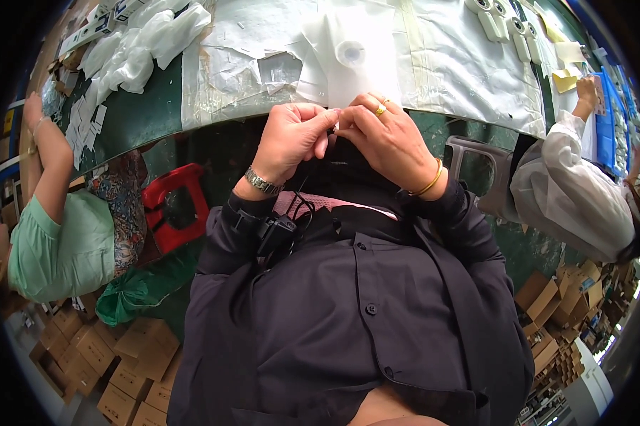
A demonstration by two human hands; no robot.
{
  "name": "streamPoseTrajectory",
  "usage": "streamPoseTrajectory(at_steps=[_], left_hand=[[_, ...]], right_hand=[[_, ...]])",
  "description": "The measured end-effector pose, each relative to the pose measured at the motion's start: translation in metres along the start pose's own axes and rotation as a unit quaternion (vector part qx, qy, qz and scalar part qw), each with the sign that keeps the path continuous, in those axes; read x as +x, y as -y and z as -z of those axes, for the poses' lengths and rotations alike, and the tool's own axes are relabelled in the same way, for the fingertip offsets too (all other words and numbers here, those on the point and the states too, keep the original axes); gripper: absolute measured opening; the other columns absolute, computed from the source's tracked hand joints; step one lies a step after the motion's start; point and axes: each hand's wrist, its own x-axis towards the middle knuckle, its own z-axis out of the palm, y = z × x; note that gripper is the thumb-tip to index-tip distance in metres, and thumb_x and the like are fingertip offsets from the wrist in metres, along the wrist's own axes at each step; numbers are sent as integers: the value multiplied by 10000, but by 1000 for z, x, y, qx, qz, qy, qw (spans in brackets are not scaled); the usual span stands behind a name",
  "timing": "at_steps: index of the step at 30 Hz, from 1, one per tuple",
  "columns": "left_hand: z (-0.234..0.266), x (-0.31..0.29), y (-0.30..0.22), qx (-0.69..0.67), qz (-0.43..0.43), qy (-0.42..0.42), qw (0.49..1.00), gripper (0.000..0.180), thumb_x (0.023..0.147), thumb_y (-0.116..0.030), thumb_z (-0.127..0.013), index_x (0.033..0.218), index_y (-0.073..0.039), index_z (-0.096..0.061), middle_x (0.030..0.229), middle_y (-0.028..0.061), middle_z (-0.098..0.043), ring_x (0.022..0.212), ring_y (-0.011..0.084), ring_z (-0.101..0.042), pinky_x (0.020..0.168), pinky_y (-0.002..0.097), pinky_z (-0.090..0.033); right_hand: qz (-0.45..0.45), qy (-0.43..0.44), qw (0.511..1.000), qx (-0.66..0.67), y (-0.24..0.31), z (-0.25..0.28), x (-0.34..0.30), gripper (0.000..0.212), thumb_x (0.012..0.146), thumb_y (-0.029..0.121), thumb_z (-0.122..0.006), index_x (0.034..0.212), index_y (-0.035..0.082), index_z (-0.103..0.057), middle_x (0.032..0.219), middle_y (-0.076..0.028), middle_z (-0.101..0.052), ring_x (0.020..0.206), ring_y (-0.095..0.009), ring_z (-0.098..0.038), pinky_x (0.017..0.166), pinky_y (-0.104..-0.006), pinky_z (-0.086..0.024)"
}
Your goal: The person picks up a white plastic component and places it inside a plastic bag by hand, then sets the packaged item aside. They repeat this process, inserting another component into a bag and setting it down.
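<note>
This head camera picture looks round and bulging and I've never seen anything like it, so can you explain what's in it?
There is no machine here, just a person's two bare hands. A wide fisheye camera on their head looks down, so straight edges bend near the rim. Below is their own dark shirt. The left hand, wearing a watch, meets the right hand near the table; anything pinched between them is too small to identify. White sheeting covers part of the table, with crumpled white bags upper left and white devices upper right.
</note>
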Motion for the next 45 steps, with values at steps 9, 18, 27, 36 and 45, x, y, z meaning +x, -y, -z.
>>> streamPoseTrajectory(at_steps=[9, 18, 27, 36, 45], left_hand=[[16, 0, 0, 19, -10, -28, 999, 273, 1060, -247, -742, 885, -37, -744, 597, -5, -644, 431, 26, -462, 430, 188, -306], [37, -13, -9, 43, 7, -6, 999, 266, 1066, -263, -736, 942, -28, -736, 606, 16, -654, 438, 35, -473, 441, 190, -320], [47, -21, -15, 359, -314, -131, 869, 253, 963, -200, -809, 1199, -117, -765, 992, 11, -780, 840, 88, -700, 666, 225, -475], [29, 12, -11, 494, -494, -102, 708, 323, 849, -152, -850, 1161, -173, -768, 1101, -34, -781, 1332, 254, -628, 1174, 399, -295], [9, 30, -17, 387, -436, -180, 792, 116, 918, -201, -846, 893, -116, -773, 905, 9, -748, 1148, 228, -694, 1034, 392, -348]], right_hand=[[-129, -111, 909, 379, 21, 28, -19, 61, 1047, 14, -676, 1030, 22, -618, 1023, -83, -685, 909, -199, -654, 822, -342, -520], [-414, -172, 883, 138, -16, 70, -72, 159, 1021, 69, -761, 1171, 51, -714, 849, -1, -702, 918, -118, -666, 873, -318, -496], [-116, -127, 970, -173, -14, 35, -54, 475, 867, 141, -857, 1328, 161, -745, 1096, 46, -784, 1153, -225, -673, 1114, -402, -351], [9, -78, 983, -168, -26, 15, -3, 344, 907, 143, -805, 1247, 184, -773, 1267, 26, -778, 1269, -257, -636, 1110, -395, -357], [-120, -187, 975, -6, -29, 1, 11, 136, 998, 203, -763, 920, 92, -772, 849, -49, -733, 916, -245, -665, 947, -383, -393]])
